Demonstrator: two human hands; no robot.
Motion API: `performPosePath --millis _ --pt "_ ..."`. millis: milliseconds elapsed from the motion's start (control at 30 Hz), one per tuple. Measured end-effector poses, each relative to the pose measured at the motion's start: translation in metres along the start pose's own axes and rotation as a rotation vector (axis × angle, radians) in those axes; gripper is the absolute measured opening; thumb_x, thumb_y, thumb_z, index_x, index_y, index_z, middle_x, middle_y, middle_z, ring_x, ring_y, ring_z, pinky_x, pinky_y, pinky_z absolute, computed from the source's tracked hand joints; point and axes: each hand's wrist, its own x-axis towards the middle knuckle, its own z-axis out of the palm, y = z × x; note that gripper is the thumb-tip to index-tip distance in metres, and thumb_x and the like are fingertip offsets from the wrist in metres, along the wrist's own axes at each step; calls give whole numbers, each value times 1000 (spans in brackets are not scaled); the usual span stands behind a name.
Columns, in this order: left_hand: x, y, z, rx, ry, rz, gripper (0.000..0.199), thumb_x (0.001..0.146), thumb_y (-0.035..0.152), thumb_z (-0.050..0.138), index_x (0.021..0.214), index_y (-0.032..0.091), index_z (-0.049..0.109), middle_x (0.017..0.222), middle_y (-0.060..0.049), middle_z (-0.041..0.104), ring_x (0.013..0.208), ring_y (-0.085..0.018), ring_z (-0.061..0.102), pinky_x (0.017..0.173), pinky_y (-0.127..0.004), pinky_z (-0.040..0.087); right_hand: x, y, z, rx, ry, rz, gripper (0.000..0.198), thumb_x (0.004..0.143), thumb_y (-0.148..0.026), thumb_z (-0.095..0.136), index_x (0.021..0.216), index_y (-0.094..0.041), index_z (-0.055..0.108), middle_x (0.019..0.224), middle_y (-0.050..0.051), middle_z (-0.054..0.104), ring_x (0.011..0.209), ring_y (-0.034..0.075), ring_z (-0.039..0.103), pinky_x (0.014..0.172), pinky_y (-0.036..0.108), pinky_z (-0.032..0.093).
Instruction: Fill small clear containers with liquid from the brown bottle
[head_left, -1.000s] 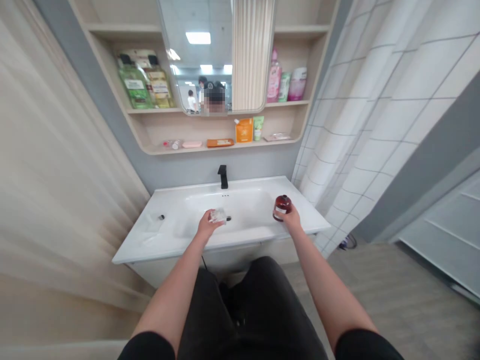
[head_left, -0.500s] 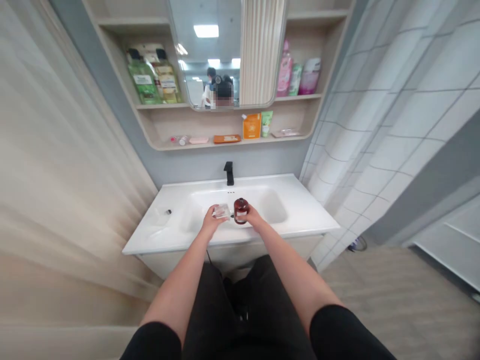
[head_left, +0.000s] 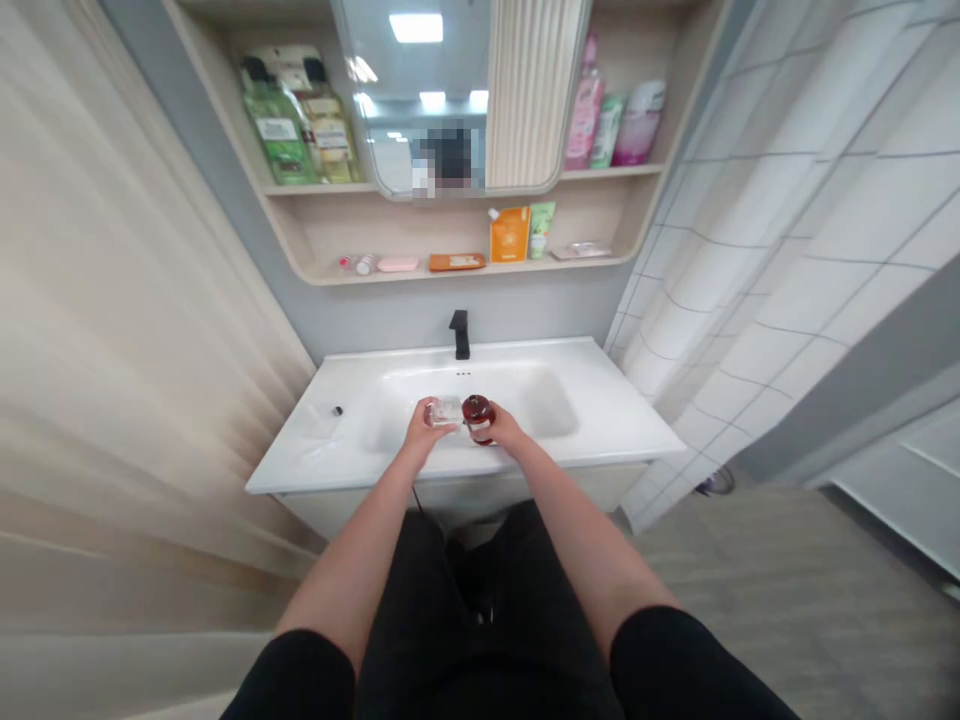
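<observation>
Near the centre of the frame, the left hand (head_left: pixel 422 428) is partly closed, fingers and thumb gripping a small clear container (head_left: pixel 445 411) whose longer side runs roughly across the picture; its opening cannot be made out. Just right of it, the right hand (head_left: pixel 504 429) curls around a stout dark red bottle (head_left: pixel 479 424), top toward the upper left, base toward the lower right. Both are above the white sink (head_left: pixel 540 398). Beyond stands a black faucet (head_left: pixel 460 337), upper centre.
</observation>
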Motion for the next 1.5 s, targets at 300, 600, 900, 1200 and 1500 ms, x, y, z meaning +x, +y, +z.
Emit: performPosePath --millis 300,600,900,1200,1500 --pt "6 7 -2 102 5 52 80 55 33 100 126 25 62 118 -4 70 108 -25 69 100 -38 57 -1 -2 -1 -85 57 -31 60 57 -26 91 115 -26 76 101 0 83 95 29 76 95 45 63" --pt "26 24 -18 317 -71 102 82 52 33 104 126 25 70 117 -4 74 99 -24 70 99 -38 55 -3 -6 1 -59 32 -38 57 56 -26 92 111 -25 75 101 0 83 97 29 76 93 43 63" --pt "30 43 -22 457 -132 115 84 54 37 103 130 23 72 110 -4 77 99 -26 72 98 -40 57 -2 -4 1 -97 42 -54 64 57 -21 94 118 -24 76 104 1 83 97 28 76 93 43 64" --pt "36 67 -22 726 -201 134 87 62 47 100 142 24 72 133 -9 76 120 -31 73 114 -47 55 -3 -6 1 -105 18 -56 71 58 -18 94 127 -23 76 112 2 83 100 27 76 89 38 64" --pt "44 77 -23 850 -270 192 88 65 48 99 146 26 72 140 -9 75 128 -32 71 117 -47 55 -3 -7 2 -95 31 -60 77 58 -17 94 133 -24 75 115 3 83 101 29 76 94 42 64"
